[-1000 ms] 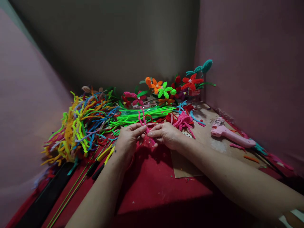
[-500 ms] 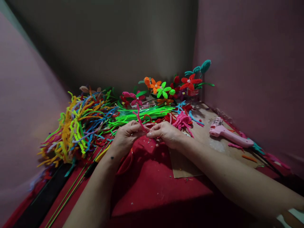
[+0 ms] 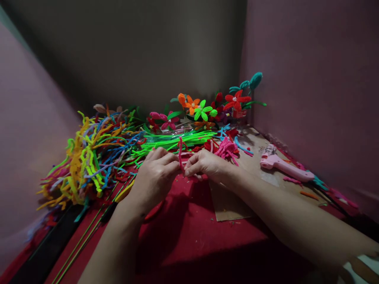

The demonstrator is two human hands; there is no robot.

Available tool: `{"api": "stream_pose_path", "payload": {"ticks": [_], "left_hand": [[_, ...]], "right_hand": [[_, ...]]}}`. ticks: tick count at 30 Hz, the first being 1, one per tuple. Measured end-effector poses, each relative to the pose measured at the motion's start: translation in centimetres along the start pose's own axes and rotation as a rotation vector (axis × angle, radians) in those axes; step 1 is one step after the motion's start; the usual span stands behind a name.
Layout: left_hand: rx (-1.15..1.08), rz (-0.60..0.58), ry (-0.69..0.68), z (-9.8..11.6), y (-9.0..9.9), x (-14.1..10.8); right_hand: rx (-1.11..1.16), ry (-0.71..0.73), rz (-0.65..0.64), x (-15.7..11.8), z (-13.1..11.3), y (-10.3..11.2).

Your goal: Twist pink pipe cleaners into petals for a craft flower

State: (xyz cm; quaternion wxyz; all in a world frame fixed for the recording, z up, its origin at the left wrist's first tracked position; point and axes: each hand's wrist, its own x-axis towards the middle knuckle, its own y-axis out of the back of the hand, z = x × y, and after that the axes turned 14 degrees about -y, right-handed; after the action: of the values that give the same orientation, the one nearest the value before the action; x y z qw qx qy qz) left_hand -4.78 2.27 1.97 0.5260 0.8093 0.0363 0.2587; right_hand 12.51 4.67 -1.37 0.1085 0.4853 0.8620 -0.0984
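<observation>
A dark pink pipe cleaner point(image 3: 180, 152) stands up between my two hands, its lower end hidden by the fingers. My left hand point(image 3: 158, 173) is closed on it, thumb and forefinger pressed at its side. My right hand point(image 3: 204, 165) pinches at its lower end, the fingertips close to those of the left. Just behind the hands lies a bundle of green pipe cleaners point(image 3: 183, 139). A bunch of pink pipe cleaners point(image 3: 226, 148) rests beyond my right hand.
At the left is a large heap of mixed pipe cleaners point(image 3: 89, 154). Pipe cleaner flowers point(image 3: 203, 110) stand along the back. A pink glue gun point(image 3: 286, 165) lies on cardboard point(image 3: 254, 177) at the right. Red cloth point(image 3: 189, 232) covers the table; thin green stems point(image 3: 85, 240) lie front left.
My left hand has turned over, its back now more towards me. The pink pipe cleaner has swung from leaning left to nearly upright. The view has shifted slightly.
</observation>
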Motion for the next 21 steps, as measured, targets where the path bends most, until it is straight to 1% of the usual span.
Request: {"api": "stream_pose_path", "payload": {"ticks": [4,8,12,15,21], "left_hand": [[-0.065,-0.021,0.042,-0.1,0.08,-0.29],[-0.197,-0.031,0.095,-0.07,0.39,-0.38],[-0.264,-0.021,0.123,-0.03,0.64,-0.31],[-0.283,0.006,0.111,-0.21,0.59,-0.37],[-0.309,0.045,0.044,-0.58,0.86,-0.45]], "right_hand": [[0.016,-0.005,-0.05,0.22,0.09,0.06],[0.068,0.017,-0.062,0.46,0.52,-0.07],[0.079,0.03,-0.066,0.59,0.77,-0.08],[0.073,0.017,-0.06,0.54,0.69,-0.04],[0.092,0.019,-0.077,0.19,0.37,-0.32]]}}
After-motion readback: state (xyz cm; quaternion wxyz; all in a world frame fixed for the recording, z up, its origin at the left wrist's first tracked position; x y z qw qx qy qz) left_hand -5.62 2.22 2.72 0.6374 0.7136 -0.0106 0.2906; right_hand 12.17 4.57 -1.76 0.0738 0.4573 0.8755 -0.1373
